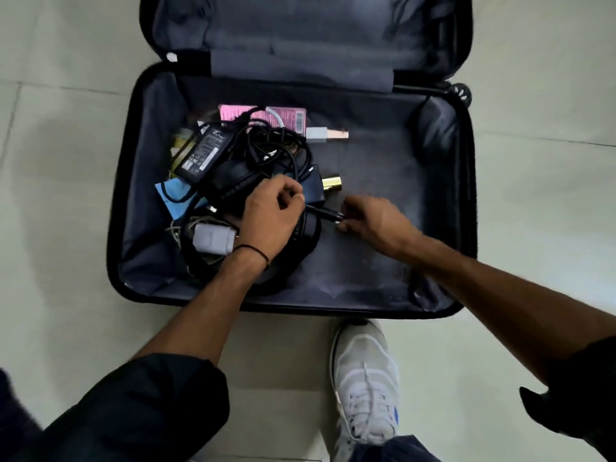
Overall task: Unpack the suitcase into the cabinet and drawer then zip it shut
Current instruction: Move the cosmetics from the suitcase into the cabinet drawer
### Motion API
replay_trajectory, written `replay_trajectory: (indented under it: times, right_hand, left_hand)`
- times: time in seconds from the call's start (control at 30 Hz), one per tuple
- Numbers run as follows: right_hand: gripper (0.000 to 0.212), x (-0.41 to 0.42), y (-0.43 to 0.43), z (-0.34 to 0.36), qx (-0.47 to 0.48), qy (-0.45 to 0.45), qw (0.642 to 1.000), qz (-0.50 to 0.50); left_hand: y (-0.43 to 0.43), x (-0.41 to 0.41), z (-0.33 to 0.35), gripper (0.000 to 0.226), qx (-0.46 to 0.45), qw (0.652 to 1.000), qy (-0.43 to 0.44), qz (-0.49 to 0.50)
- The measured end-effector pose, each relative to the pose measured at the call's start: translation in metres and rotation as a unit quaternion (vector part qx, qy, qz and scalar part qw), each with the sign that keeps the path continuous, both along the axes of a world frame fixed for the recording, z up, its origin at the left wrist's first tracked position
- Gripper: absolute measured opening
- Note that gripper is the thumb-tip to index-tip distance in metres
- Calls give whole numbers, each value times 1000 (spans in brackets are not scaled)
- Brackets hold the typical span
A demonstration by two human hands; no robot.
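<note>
While the cable (328,216) sits tangled in the pile at the suitcase's (366,271) left half, right grip (373,221) pinches its plug. Left grip (270,215) curls over it, hold unclear. Feed slack slowly; pin headphones (233,183).

Floor (66,201): pale tiles with thin grout lines, seen from above.
Lying directly on it:
1. Suitcase (117,228), black shell, grey lining, laid flat and open; lid thrown back on the far side, one wheel (461,92) showing at the far right corner.
2. Shoe (365,385), white, laced, toe just beside the suitcase's near edge.
</note>
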State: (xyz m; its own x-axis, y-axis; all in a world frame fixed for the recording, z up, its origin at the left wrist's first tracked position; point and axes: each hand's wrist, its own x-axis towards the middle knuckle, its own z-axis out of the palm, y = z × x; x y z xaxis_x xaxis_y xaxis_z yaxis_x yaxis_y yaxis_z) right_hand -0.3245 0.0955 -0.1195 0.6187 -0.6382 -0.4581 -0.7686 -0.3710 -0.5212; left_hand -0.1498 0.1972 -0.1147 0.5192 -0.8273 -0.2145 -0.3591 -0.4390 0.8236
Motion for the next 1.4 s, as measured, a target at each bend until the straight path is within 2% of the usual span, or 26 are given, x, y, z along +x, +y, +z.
replay_trajectory:
  times: [0.07, 0.13, 0.2, 0.33, 0.43, 0.6, 0.63, 0.67, 0.7, 0.77, 0.8, 0.87, 0.97, 1.07, 1.13, 1.2, 1.3, 1.37, 1.4]
  right_hand:
    - [13, -3, -5, 13, 80, -68, 988, -111]
    - [10, -7, -5, 18, 141, -154, 949, -235]
    - [11, -8, -3, 20, 194, -215, 905, -310]
    - [12, -8, -2, 20, 301, -305, 812, -396]
    - [2, -3, -5, 19, 350, -354, 751, -434]
    - [11, 19, -19, 13, 407, -401, 640, -515]
    - [14, 25, -22, 12, 397, -396, 640, -526]
    - [15, 30, -24, 12, 365, -370, 675, -524]
    - [15, 34, -26, 10, 312, -330, 738, -500]
    - [11, 42, -29, 6, 180, -236, 871, -391]
    - [10, 47, -30, 5, 121, -196, 914, -333]
    - [6, 60, -32, 4, 57, -142, 956, -252]
    - [15, 77, -38, 4, -37, -138, 970, -199]
    - [28, 87, -55, -5, -173, -104, 977, -72]
    - [42, 90, -66, -13, -175, -28, 984, 15]
    - [46, 89, -72, -16, -169, 30, 984, 50]
    - [38, 82, -74, -15, -150, 44, 987, 25]
    - [31, 74, -71, -13, -110, 33, 992, -54]
    - [25, 68, -70, -13, -51, -2, 991, -125]
  left_hand:
    - [0, 4, 6, 6, 18, 1000, -1, -18]
    - [-1, 9, 11, 8, 35, 999, 6, -33]
    - [-1, 15, 12, 9, 41, 998, 7, -41]
    - [-3, 16, 9, 9, 32, 999, 16, -41]
    - [0, 14, 9, 9, 16, 999, 18, -46]
    - [2, 15, 4, 9, 5, 997, 41, -58]
    - [3, 15, 2, 9, 4, 997, 45, -60]
    - [3, 15, 1, 8, 3, 997, 49, -61]
    - [4, 16, 0, 8, 2, 997, 51, -62]
    - [5, 17, -3, 8, 2, 997, 54, -62]
    - [6, 17, -5, 7, 2, 997, 53, -60]
    - [6, 16, -7, 7, -1, 997, 53, -54]
    - [5, 13, -8, 9, -7, 997, 60, -46]
    - [6, 12, -9, 10, -7, 997, 61, -49]
    - [5, 12, -9, 10, -8, 997, 59, -49]
    - [5, 13, -8, 9, -6, 997, 57, -52]
    - [5, 13, -8, 8, -10, 997, 60, -51]
    - [4, 12, -8, 8, -14, 997, 64, -46]
    - [4, 11, -8, 9, -14, 997, 64, -43]
